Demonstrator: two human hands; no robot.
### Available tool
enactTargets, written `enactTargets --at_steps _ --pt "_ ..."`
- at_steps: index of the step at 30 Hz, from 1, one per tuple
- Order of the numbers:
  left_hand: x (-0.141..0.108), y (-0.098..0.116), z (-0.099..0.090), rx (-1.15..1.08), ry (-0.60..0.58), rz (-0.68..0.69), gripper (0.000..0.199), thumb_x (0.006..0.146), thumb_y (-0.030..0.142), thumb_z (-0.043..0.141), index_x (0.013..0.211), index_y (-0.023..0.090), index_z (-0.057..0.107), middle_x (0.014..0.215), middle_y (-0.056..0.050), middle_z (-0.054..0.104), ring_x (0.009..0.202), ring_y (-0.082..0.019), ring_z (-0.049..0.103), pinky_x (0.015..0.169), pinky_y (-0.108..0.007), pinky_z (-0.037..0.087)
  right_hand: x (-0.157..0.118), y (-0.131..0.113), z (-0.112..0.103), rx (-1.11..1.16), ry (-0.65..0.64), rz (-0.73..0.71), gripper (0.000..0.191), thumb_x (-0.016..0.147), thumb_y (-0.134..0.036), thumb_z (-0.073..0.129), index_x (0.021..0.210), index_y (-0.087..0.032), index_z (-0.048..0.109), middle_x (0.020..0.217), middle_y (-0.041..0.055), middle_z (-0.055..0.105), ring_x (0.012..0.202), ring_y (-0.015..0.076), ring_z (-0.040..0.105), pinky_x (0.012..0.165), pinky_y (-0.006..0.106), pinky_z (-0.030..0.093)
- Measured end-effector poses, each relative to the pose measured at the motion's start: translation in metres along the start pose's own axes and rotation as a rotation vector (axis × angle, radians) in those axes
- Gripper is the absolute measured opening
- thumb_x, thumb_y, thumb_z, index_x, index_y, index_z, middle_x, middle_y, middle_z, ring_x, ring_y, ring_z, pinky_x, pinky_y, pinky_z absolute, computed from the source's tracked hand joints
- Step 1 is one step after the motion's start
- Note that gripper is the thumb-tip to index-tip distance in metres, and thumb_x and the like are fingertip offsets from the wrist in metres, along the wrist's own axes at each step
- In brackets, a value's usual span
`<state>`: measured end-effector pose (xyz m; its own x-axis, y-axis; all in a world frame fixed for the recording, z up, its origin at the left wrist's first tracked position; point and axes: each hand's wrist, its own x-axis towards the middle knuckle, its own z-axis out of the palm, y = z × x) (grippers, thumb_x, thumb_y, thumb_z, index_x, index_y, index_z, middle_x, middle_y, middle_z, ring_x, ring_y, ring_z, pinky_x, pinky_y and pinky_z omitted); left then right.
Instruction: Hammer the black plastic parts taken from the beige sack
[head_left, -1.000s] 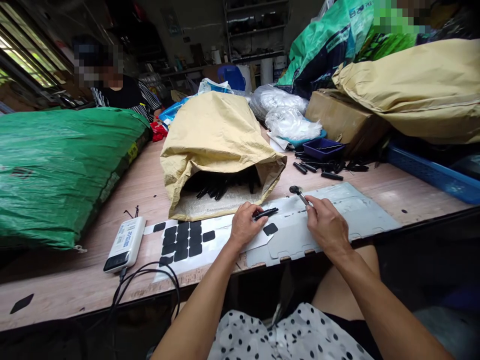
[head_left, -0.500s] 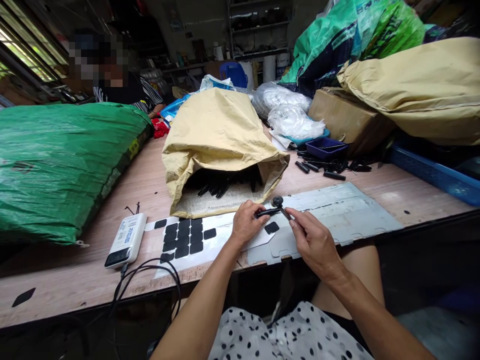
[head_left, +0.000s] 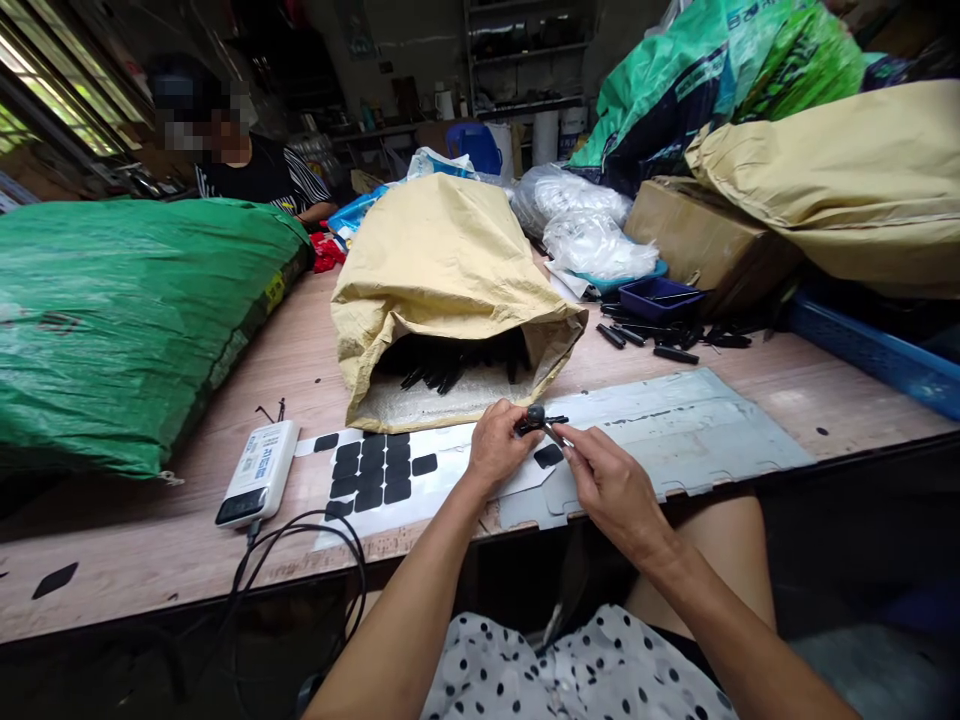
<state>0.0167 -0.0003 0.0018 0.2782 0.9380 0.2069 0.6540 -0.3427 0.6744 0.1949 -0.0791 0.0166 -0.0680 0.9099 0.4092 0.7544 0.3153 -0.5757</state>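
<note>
My left hand (head_left: 498, 441) is closed around a slim black part (head_left: 555, 421) that points to the right. A metal tool (head_left: 555, 434) with a round black head (head_left: 535, 414) is pinched in my right hand (head_left: 613, 480); its head is over the black part, by my left fingertips. Beneath both hands lie a white sheet (head_left: 442, 440) and a grey board (head_left: 645, 430). Several black rounded squares (head_left: 373, 467) rest on the sheet, left of my left hand. One more black square (head_left: 548, 456) sits just below the tool.
An open yellow sack (head_left: 442, 260) holding black pieces stands behind my hands. At left are a green sack (head_left: 135, 320) and a white power bank (head_left: 259, 470) with a cable. Black parts (head_left: 675, 354) and a blue tray (head_left: 885, 340) are at right. A person (head_left: 255, 170) sits across the table.
My right hand has moved left, bringing the tool's round head over the black part beside my left fingers. The whole view has shifted slightly.
</note>
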Motion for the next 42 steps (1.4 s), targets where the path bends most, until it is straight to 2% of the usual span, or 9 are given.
enactTargets --at_steps 4,8,14,28,31,33,36,39,42 --pt "0.0 0.002 -0.001 -0.014 -0.003 -0.017 0.019 0.081 0.022 0.078 0.098 0.024 0.072 0.094 0.0 0.063 0.094 -0.02 0.059 0.086 -0.031 0.047 0.007 0.013 -0.012 -0.05 0.104 0.028 0.036 0.101 -0.028 0.047 0.132 -0.024 0.065 0.109 0.0058 0.072 0.1 0.0199 0.068 0.088 0.032 0.051" --pt "-0.001 0.005 -0.002 -0.019 -0.001 -0.031 0.025 0.078 0.016 0.076 0.101 0.023 0.07 0.094 0.0 0.063 0.094 -0.02 0.06 0.088 -0.032 0.048 0.013 0.034 -0.025 -0.285 0.147 0.106 0.035 0.098 -0.025 0.05 0.127 -0.025 0.068 0.103 0.0049 0.071 0.092 0.0196 0.065 0.079 0.031 0.047" --pt "0.0 0.005 -0.003 -0.006 -0.015 -0.031 0.021 0.078 0.017 0.074 0.098 0.024 0.07 0.094 0.0 0.064 0.093 -0.021 0.06 0.087 -0.033 0.048 0.017 0.062 -0.017 -0.557 0.128 0.083 0.031 0.094 -0.023 0.055 0.119 -0.024 0.072 0.091 0.0063 0.064 0.083 0.0199 0.055 0.069 0.032 0.036" --pt "0.001 -0.002 0.0 -0.026 -0.025 -0.024 0.019 0.084 0.023 0.072 0.102 0.023 0.072 0.095 -0.001 0.063 0.095 -0.021 0.059 0.087 -0.033 0.047 0.016 0.056 -0.008 -0.689 0.144 0.09 0.031 0.098 -0.024 0.049 0.124 -0.024 0.067 0.093 0.0074 0.06 0.084 0.0212 0.049 0.069 0.033 0.029" --pt "0.001 -0.002 -0.003 -0.15 -0.028 -0.049 0.017 0.085 0.026 0.07 0.101 0.023 0.072 0.095 -0.002 0.063 0.095 -0.021 0.059 0.088 -0.034 0.047 0.016 0.057 -0.007 -0.689 0.142 0.089 0.031 0.096 -0.023 0.05 0.122 -0.023 0.066 0.093 0.0076 0.059 0.084 0.0211 0.049 0.069 0.033 0.029" --pt "-0.005 0.006 -0.013 -0.38 -0.042 -0.082 0.019 0.087 0.03 0.067 0.104 0.022 0.071 0.098 -0.003 0.065 0.092 -0.02 0.06 0.085 -0.033 0.048 0.016 0.057 -0.007 -0.687 0.137 0.09 0.031 0.096 -0.023 0.05 0.122 -0.023 0.066 0.094 0.0074 0.059 0.085 0.0211 0.049 0.069 0.033 0.029" --pt "-0.032 0.028 -0.037 -0.804 -0.231 -0.149 0.027 0.088 0.038 0.069 0.11 0.021 0.07 0.1 -0.005 0.07 0.092 -0.02 0.064 0.085 -0.031 0.049 0.017 0.056 -0.007 -0.688 0.141 0.09 0.03 0.096 -0.023 0.05 0.122 -0.023 0.066 0.094 0.0075 0.059 0.085 0.0213 0.049 0.069 0.033 0.029" --pt "-0.073 0.045 -0.051 -1.055 -0.697 -0.284 0.036 0.08 0.043 0.081 0.105 0.018 0.074 0.096 -0.007 0.073 0.089 -0.021 0.068 0.082 -0.031 0.051 0.017 0.056 -0.007 -0.697 0.147 0.08 0.03 0.096 -0.023 0.049 0.122 -0.022 0.066 0.093 0.008 0.059 0.085 0.0218 0.049 0.07 0.033 0.029" --pt "-0.112 0.035 -0.036 -1.078 -1.134 -0.448 0.048 0.07 0.053 0.087 0.101 0.018 0.076 0.086 -0.005 0.072 0.078 -0.019 0.067 0.076 -0.03 0.052 0.016 0.056 -0.008 -0.702 0.145 0.074 0.031 0.097 -0.023 0.047 0.122 -0.021 0.065 0.092 0.0081 0.059 0.086 0.0221 0.05 0.07 0.033 0.03"
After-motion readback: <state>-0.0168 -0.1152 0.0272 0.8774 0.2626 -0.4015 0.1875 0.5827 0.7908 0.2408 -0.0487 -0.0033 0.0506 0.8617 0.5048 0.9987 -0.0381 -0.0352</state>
